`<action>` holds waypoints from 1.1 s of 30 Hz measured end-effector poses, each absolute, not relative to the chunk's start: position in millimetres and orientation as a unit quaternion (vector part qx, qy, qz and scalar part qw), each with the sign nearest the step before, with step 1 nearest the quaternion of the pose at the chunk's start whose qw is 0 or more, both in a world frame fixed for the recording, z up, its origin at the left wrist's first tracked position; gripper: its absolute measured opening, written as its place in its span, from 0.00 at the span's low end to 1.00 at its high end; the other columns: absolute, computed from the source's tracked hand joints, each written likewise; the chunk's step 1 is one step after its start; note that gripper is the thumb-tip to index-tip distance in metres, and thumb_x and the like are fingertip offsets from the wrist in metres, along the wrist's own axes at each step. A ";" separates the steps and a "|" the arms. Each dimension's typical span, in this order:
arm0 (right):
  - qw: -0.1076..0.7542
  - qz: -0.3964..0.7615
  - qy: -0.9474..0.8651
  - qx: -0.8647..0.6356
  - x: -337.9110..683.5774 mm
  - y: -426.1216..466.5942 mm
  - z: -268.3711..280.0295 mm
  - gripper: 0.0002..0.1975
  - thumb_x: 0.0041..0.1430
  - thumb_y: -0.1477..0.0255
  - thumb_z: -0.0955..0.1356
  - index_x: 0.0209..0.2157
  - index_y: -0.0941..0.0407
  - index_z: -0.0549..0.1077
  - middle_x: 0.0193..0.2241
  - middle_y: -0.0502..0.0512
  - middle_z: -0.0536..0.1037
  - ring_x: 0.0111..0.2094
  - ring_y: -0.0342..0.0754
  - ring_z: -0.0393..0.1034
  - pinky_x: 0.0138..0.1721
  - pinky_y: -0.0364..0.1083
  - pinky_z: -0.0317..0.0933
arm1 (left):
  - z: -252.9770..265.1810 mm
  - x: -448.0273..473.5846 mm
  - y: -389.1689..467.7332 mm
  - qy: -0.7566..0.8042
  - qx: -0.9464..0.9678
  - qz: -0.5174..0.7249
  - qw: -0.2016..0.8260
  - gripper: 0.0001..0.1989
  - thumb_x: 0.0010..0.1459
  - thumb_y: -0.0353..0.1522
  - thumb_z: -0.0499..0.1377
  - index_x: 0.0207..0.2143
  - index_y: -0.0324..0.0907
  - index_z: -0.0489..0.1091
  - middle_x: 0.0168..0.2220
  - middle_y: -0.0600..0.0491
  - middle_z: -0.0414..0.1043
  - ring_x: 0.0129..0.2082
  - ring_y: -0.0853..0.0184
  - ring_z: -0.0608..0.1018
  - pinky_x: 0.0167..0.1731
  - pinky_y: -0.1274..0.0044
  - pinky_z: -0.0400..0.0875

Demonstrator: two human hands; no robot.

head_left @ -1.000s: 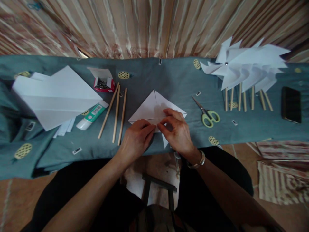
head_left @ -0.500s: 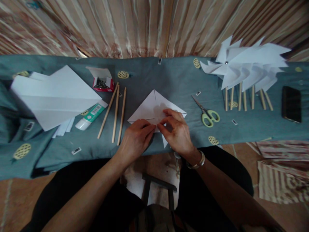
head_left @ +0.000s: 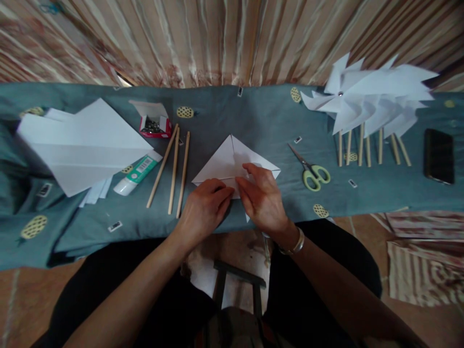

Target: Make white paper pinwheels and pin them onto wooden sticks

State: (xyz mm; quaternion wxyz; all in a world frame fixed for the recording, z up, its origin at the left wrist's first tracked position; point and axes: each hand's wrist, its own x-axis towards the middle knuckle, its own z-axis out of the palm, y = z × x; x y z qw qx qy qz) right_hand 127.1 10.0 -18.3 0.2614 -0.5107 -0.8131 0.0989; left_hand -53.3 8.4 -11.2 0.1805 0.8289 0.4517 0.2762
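A white sheet of paper (head_left: pixel 232 159) with cuts running in from its corners lies on the cloth in front of me. My left hand (head_left: pixel 206 205) pinches the paper near its front corner, thumb and index finger pressed together; the exact grip is partly hidden. Over the right half of the same sheet is my right hand (head_left: pixel 264 200), its thumb and index finger apart and the tips at the paper. The other right fingers are mostly hidden. A small paper point shows below that hand. Green-handled scissors (head_left: pixel 310 169) lie to the right.
Left are three wooden sticks (head_left: pixel 173 169), a glue stick (head_left: pixel 136 175), a red box of metal pins (head_left: pixel 155 126) and stacked white paper (head_left: pixel 83 145). Several paper pinwheels (head_left: pixel 377 96) on sticks and a black phone (head_left: pixel 438 155) lie right. The blue-green tablecloth (head_left: pixel 253 111) ends before my knees.
My right thumb has drawn away from the left fingertips, and the right hand has shifted slightly left and up over the paper. My left hand stays in place.
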 end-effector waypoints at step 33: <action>0.291 0.146 -0.734 -0.596 170.6 40.1 -6.1 0.19 0.63 0.65 0.65 0.51 0.58 0.75 0.49 0.64 0.79 0.50 0.58 0.73 0.54 0.61 0.66 | -7.9 -64.1 14.9 0.419 0.872 0.226 0.115 0.09 0.62 0.27 0.55 0.42 0.39 0.74 0.42 0.45 0.75 0.43 0.58 0.75 0.44 0.64 0.75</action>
